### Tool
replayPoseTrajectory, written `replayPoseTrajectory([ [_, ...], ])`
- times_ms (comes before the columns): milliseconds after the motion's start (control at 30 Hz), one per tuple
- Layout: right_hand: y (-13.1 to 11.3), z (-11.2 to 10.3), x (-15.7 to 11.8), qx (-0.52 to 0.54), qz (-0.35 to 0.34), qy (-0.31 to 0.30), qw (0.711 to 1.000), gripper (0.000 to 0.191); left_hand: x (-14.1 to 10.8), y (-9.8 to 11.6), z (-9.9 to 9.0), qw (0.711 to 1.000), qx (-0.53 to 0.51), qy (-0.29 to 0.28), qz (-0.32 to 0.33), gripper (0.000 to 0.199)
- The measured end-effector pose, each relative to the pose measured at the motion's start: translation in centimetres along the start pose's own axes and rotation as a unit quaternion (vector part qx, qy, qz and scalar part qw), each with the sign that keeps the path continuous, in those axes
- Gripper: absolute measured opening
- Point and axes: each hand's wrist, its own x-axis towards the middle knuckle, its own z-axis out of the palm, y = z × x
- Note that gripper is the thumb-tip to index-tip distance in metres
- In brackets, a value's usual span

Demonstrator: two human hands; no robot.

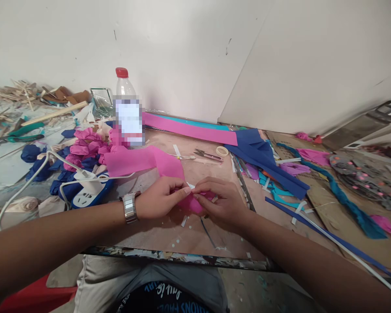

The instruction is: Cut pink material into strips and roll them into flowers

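Note:
A long pink fabric strip [133,161] lies over the worktable and runs into my hands, where its end is bunched and folded. My left hand [164,195], a metal watch on its wrist, pinches the strip between thumb and fingers. Facing it, my right hand [221,202] grips the same bunched end, its thumb and forefinger meeting the left thumb. A small white bit shows at the fingertips, too small to name. Beyond the hands lie thread snips [208,155] and a ring of tape [222,151].
Pink and blue fabric rosettes [87,148] pile up at left, beside a power strip [87,191] with a white cable. A red-capped bottle [125,84] stands behind a lit phone [129,119]. Blue fabric [263,161] and a white stick [339,245] lie at right. Green-handled pliers [26,131] rest far left.

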Motion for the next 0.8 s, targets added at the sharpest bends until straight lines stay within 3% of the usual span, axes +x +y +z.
replayPoseTrajectory([
  [333,-0.07,0.00,-0.12,-0.015,0.021,-0.001,1.000,0.008,0.17,0.02,0.14,0.999,0.039,0.023,-0.016,0.036],
  [567,-0.03,-0.08,-0.15,-0.026,0.025,-0.008,0.999,0.009,0.18,0.22,0.16,0.998,0.048,0.033,0.010,0.036],
  [800,0.00,0.16,-0.28,-0.048,0.030,-0.001,0.998,0.006,-0.16,0.33,0.18,0.989,0.128,0.057,0.038,0.033],
])
